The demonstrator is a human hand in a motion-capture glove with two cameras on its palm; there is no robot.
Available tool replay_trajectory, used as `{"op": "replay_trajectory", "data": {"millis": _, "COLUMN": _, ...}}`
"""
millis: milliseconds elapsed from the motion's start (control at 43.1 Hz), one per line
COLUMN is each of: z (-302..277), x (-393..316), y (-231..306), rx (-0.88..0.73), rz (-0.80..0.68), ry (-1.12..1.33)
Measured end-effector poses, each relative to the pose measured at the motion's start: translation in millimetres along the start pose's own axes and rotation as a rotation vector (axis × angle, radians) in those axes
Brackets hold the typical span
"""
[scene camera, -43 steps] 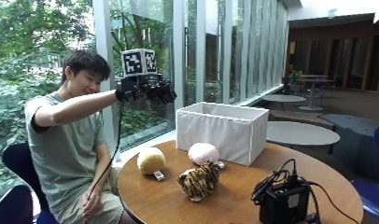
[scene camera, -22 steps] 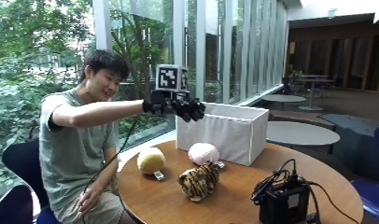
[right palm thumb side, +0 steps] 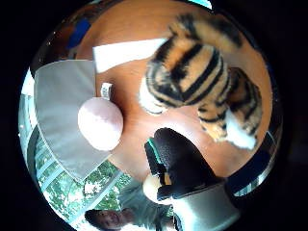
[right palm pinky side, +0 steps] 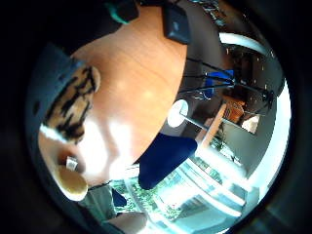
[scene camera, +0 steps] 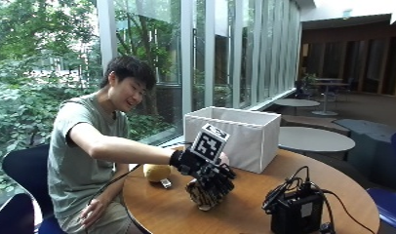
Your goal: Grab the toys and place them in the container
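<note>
Round wooden table [scene camera: 185, 214] by tall windows: I bring my gloved hand [scene camera: 204, 170] down over the tiger [scene camera: 204, 192], fingers spread and holding nothing, lined up, I judge, for a grasp. Pink ball [right palm thumb side: 100, 122] beside the container [scene camera: 240, 136]; yellow toy [scene camera: 156, 172] further off.

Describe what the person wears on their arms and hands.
The right hand wears a black glove that ends at the wrist. In the thumb side palm view a gloved finger shows a green edge. The right arm is bare from the glove up to the short sleeve of a grey-green T-shirt. The other hand wears nothing.
</note>
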State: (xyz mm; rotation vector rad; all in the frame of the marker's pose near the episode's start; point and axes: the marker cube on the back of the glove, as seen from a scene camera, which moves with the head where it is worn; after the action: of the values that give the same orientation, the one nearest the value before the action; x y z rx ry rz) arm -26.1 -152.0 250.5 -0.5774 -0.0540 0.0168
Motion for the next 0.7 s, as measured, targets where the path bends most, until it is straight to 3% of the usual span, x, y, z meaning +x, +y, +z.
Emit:
{"op": "replay_trajectory", "data": {"millis": 279, "z": 42, "x": -8, "y": -19, "rx": 0.003, "rz": -0.111, "ry": -0.113}}
{"op": "replay_trajectory", "data": {"millis": 534, "z": 40, "x": -20, "y": -28, "rx": 0.237, "rz": -0.045, "ry": -0.017}}
{"op": "replay_trajectory", "data": {"millis": 697, "z": 34, "x": -21, "y": -28, "rx": 0.201, "rz": -0.038, "ry": -0.074}}
